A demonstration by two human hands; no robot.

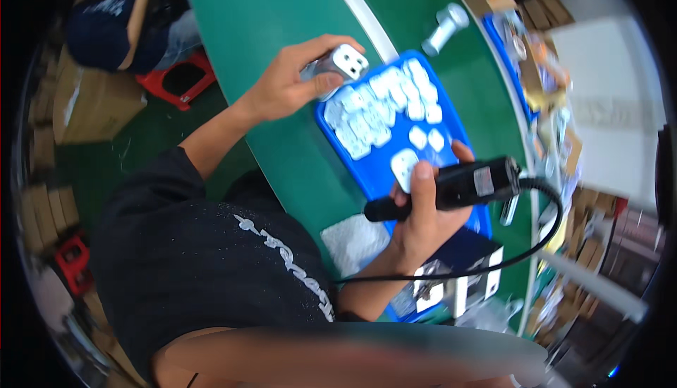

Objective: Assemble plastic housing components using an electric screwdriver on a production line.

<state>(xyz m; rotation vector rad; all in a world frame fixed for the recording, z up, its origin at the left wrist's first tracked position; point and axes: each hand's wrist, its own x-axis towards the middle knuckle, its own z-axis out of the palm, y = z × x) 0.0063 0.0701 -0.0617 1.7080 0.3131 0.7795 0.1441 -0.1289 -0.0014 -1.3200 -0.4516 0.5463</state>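
Observation:
My left hand [293, 85] is closed round a small boxy housing, whose white end face [348, 62] has several dark holes. It is held over the near left corner of a blue tray [403, 142]. Several small white plastic pieces [367, 109] lie in rows and loose in that tray. My right hand [427, 215] grips a black corded tool, apparently an electric screwdriver [462, 187], lying across the palm. A white rounded plate [404, 168] with small holes shows at the right thumb and fingertips, over the tray. Whether the fingers pinch it is hard to see.
A black cable [553, 226] loops from the tool back across my right forearm. Beyond the tray lies a clear bottle-like object [444, 29] on the green table [282, 7]. A bubble-wrap bag [355, 243] is near me. Another person [116, 25] sits at the far left.

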